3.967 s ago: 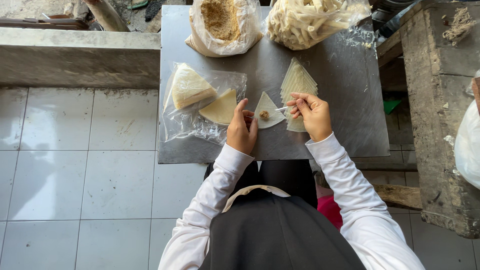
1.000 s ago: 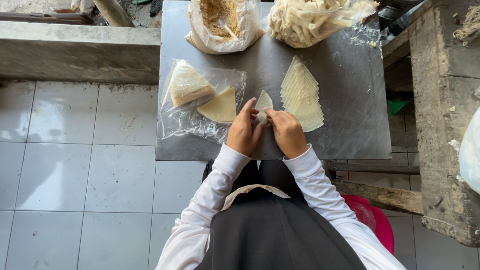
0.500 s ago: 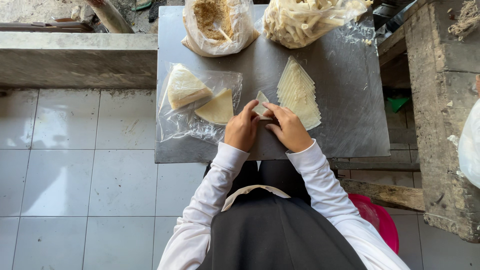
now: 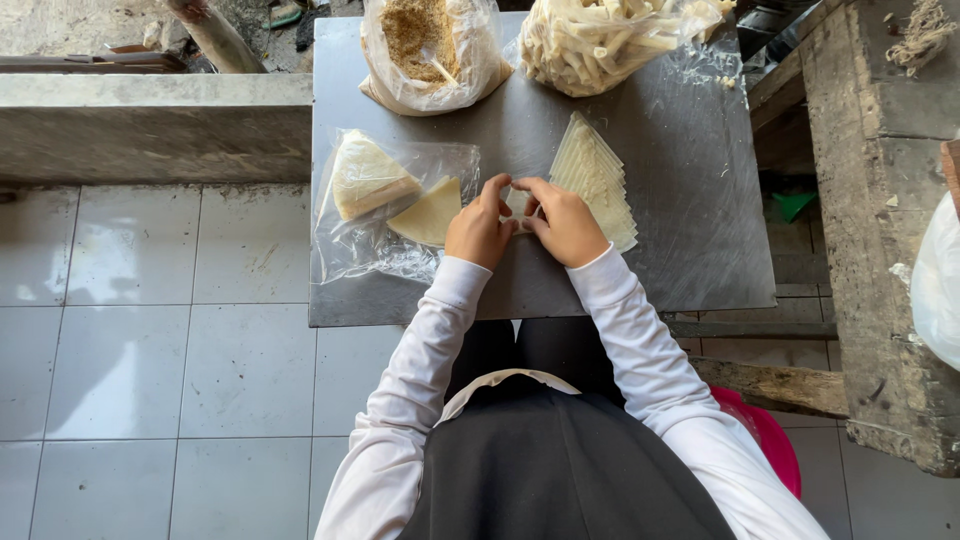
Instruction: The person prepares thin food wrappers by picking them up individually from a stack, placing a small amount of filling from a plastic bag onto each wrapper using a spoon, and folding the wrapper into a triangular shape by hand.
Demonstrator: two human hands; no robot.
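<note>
My left hand point(image 4: 480, 232) and my right hand point(image 4: 565, 222) meet over the grey metal table point(image 4: 690, 250), both pinching one small pale pastry wrapper point(image 4: 517, 203) folded between the fingers; most of it is hidden by them. Right of my right hand lies a fanned stack of triangular wrappers point(image 4: 597, 180). Left of my left hand sits a clear plastic sheet point(image 4: 350, 250) with two pale wedge-shaped wrapper pieces point(image 4: 367, 180) on it.
At the table's far edge stand a plastic bag of brown crumbly filling point(image 4: 425, 45) and a bag of rolled pale pastries point(image 4: 600, 40). A concrete ledge point(image 4: 150, 125) runs on the left, a rough wooden bench point(image 4: 880, 200) on the right, a red stool point(image 4: 775, 445) under me.
Four seconds ago my right hand spooned filling onto an open wrapper. Since then both hands have closed together on the wrapper and folded it smaller.
</note>
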